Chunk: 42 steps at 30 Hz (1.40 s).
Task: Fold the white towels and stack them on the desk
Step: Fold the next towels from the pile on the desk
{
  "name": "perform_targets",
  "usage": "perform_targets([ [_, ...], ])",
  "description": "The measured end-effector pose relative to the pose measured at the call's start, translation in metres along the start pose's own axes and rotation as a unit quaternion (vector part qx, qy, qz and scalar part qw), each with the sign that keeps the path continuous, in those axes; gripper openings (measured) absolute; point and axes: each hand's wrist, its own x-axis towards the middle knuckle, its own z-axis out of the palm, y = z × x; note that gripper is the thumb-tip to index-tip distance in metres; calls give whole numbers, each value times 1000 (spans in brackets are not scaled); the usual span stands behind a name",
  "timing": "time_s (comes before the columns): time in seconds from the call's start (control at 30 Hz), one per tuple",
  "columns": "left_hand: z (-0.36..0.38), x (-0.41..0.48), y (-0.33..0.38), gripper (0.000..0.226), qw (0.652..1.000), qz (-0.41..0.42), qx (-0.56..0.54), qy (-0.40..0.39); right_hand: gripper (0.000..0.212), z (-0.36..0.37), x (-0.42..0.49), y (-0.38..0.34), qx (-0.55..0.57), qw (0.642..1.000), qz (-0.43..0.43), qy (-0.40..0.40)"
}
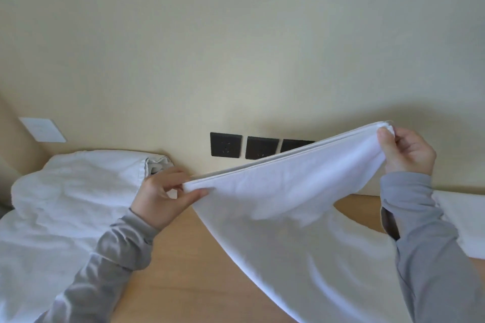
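Counter of light wood lies closest to me, bare in the strip between my two grey sleeves. My left sleeve crosses it from the lower left, and my right sleeve rises along the right side of the view.

Over the right half hangs the white towel, doubled, with its layered top edge pulled into a straight slanting line. I cannot tell whether its lower part touches the wood. My left hand holds the low end just above the counter, thumb and fingers pinching the cloth. My right hand holds the other end higher up, with the bunched corner gripped between thumb and curled fingers.

Just beside my left hand a crumpled pile of white towels covers the counter's left part and reaches back to the wall. Beyond my right sleeve a flat folded towel lies on the wood, partly hidden by my arm.

Farther off, the counter's back edge meets the cream wall. A row of three black sockets sits just above that edge, the third half hidden behind the towel's top edge. A white wall plate sits above the pile at the far left. Any marking on these plates is too small to read.
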Motion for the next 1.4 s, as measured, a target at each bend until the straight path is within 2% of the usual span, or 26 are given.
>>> perform_targets([
  [0.1, -7, 38, 32, 56, 998, 57, 23, 5, 23, -15, 22, -26, 25, 999, -26, 17],
  [0.2, -16, 77, 69, 61, 986, 147, 80, -6, 21, -34, 46, -54, 53, 997, -50, 24],
  [0.3, -23, 111, 117, 65, 952, 255, 166, 5, 21, -59, 71, -84, 62, 995, -81, 18],
  [0.4, -31, 140, 171, 63, 919, 327, 216, 45, 21, -86, 99, -128, 67, 991, -112, 0],
  [0.57, -68, 195, 269, 37, 827, 440, 283, 208, 12, -137, 140, -216, 134, 961, -236, 50],
  [0.63, -69, 205, 287, 44, 812, 459, 295, 208, 22, -137, 149, -223, 84, 964, -249, 40],
  [0.73, -68, 205, 293, 57, 817, 458, 313, 157, 26, -140, 152, -216, 50, 973, -225, 18],
  [0.83, -83, 205, 314, 52, 825, 447, 302, 172, 22, -152, 157, -229, 66, 966, -251, 14],
  [0.93, -93, 202, 331, 50, 816, 446, 327, 166, 22, -157, 160, -244, 72, 960, -271, -4],
  [1.03, -103, 195, 340, 48, 828, 429, 308, 191, 15, -162, 166, -257, 111, 950, -291, 2],
  [1.13, -100, 189, 342, 53, 832, 422, 326, 152, 21, -157, 172, -256, 92, 959, -269, -17],
  [1.2, -89, 185, 337, 56, 868, 363, 306, 145, 22, -154, 173, -252, 101, 962, -253, -19],
  [1.3, -81, 181, 332, 46, 940, 248, 191, 140, 21, -156, 173, -251, 141, 960, -242, -14],
  [1.4, -73, 176, 343, 25, 971, 208, 71, 97, 17, -159, 174, -251, 161, 961, -223, -10],
])
